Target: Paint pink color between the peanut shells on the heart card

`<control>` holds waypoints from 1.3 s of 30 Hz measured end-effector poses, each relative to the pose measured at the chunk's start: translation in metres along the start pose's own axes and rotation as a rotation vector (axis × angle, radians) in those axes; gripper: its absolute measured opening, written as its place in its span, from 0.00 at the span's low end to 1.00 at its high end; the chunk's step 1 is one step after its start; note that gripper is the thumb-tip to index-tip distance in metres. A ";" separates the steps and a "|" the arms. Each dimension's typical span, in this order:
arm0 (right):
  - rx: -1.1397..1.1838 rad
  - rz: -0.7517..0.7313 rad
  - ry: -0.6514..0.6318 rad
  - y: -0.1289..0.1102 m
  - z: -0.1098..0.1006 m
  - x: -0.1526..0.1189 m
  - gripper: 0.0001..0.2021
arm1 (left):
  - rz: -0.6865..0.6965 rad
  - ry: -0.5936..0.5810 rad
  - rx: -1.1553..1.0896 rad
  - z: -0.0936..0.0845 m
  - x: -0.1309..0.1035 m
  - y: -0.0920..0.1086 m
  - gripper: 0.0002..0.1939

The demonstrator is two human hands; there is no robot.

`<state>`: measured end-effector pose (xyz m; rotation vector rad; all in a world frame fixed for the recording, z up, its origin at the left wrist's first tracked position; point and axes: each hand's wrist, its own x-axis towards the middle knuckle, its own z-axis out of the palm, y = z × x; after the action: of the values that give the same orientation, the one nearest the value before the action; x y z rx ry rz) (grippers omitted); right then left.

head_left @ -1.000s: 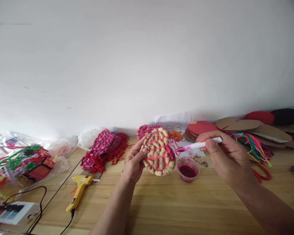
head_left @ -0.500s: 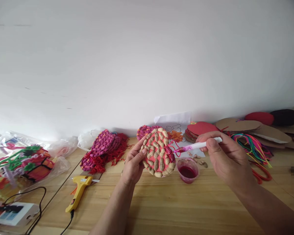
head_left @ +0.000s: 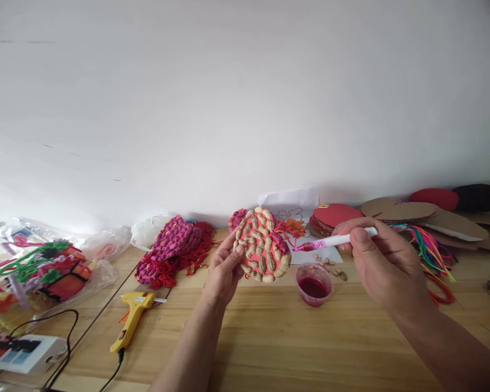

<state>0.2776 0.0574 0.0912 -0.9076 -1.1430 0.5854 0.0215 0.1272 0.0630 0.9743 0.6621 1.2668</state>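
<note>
My left hand (head_left: 225,267) grips the left edge of a round red disc covered with peanuts (head_left: 262,247), thumb on its face. Most of the peanuts are bare tan; those at the right edge are wet with magenta paint. Between the fingers of my right hand (head_left: 386,261) is a white-handled paintbrush (head_left: 330,241), pointing left. Its magenta-stained tip is just right of the disc, apart from the painted peanuts. Below the brush stands a clear plastic cup of dark magenta paint (head_left: 313,286) on the wooden table (head_left: 310,348).
A yellow glue gun (head_left: 134,318) lies at left, its cord running forward, near a white power strip (head_left: 28,354). Magenta peanut crafts (head_left: 175,239) lean at the back. Loose peanuts (head_left: 338,270) lie behind the cup. Cardboard discs (head_left: 400,209) and colourful cords (head_left: 424,247) are at right.
The brush tip has come away from the painted peanuts, slightly to the right. The disc has tilted and risen a little in my left hand.
</note>
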 end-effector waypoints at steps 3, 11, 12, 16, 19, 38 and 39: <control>-0.042 -0.004 -0.012 -0.002 -0.002 0.002 0.09 | -0.032 0.082 0.011 0.001 0.002 0.002 0.26; -0.337 0.048 -0.197 -0.012 -0.002 0.001 0.10 | -0.053 0.157 0.095 -0.003 0.004 0.001 0.20; -0.324 0.036 -0.185 -0.012 -0.001 0.000 0.10 | -0.049 0.163 0.108 -0.003 0.004 0.002 0.19; -0.277 -0.026 -0.113 -0.011 0.000 -0.002 0.08 | -0.003 0.165 0.177 -0.002 0.001 0.003 0.19; -0.310 -0.062 -0.137 -0.010 0.000 -0.004 0.06 | 0.054 0.161 0.225 0.000 -0.003 0.003 0.18; -0.596 -0.584 -0.342 -0.009 0.010 -0.011 0.08 | 0.229 0.150 0.484 0.011 -0.019 0.010 0.21; -0.601 -0.586 -0.343 -0.009 0.010 -0.011 0.08 | 0.242 0.155 0.498 0.011 -0.019 0.010 0.20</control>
<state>0.2643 0.0472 0.0946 -0.9234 -1.8611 -0.1081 0.0221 0.1060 0.0748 1.4051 1.0360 1.4315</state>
